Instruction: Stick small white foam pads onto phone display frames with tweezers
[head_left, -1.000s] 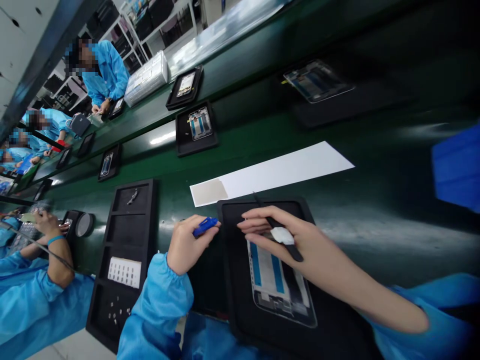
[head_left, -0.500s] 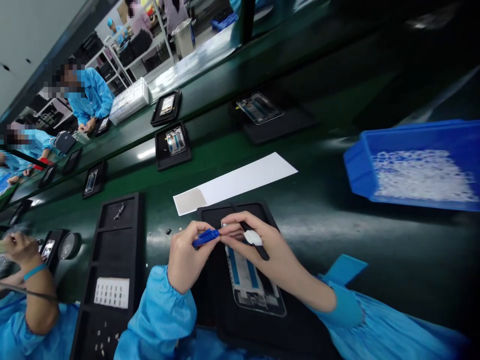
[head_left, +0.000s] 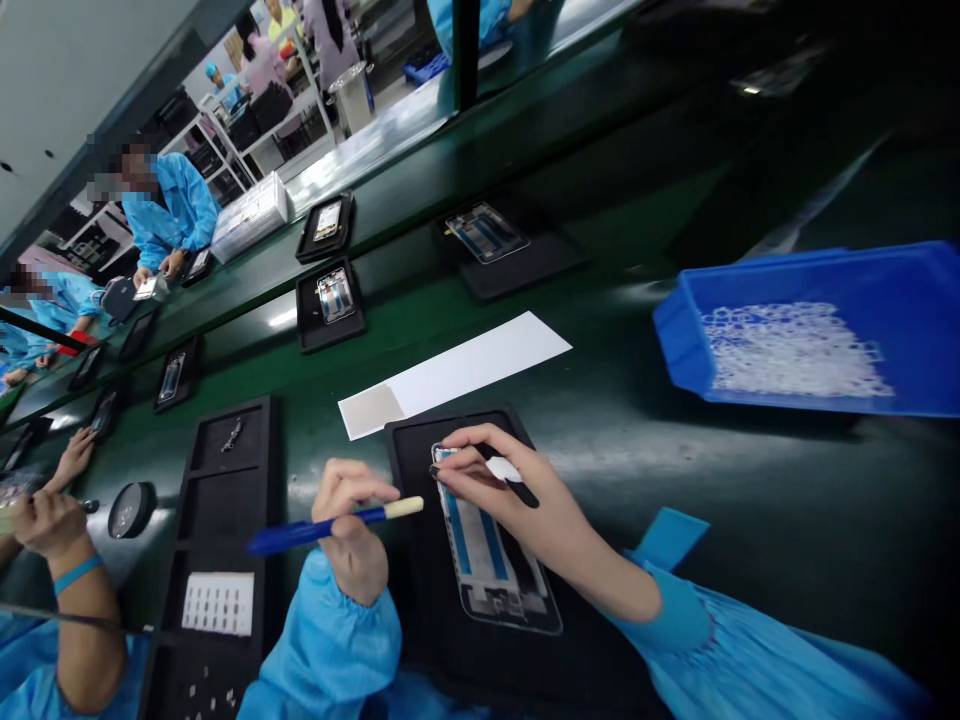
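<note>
My left hand (head_left: pixel 355 530) is closed around a blue pen-like tool (head_left: pixel 300 534) with a pale yellow end (head_left: pixel 405 507), held level above the left edge of a black tray (head_left: pixel 420 590). On that tray lies a phone frame (head_left: pixel 484 545) with blue strips and a clear edge. My right hand (head_left: pixel 510 480) is over the frame's top end, thumb and fingers brought together at its upper left corner. A black tool with a white part (head_left: pixel 514 478) lies across the right palm; its tip is hidden. A small dark bit (head_left: pixel 434 470) shows at the right fingertips.
A black compartment tray (head_left: pixel 225 520) with small parts and a white card (head_left: pixel 219 603) stands at the left. Beyond the work tray lies a white strip (head_left: pixel 480 365). A blue bin (head_left: pixel 810 350) of white pieces sits at the right. Co-workers' hands (head_left: pixel 49 520) are at far left.
My left hand has moved away from the right fingertips, slightly left and down, and the blue tool has turned level with its pale end showing. My right hand stays over the phone frame.
</note>
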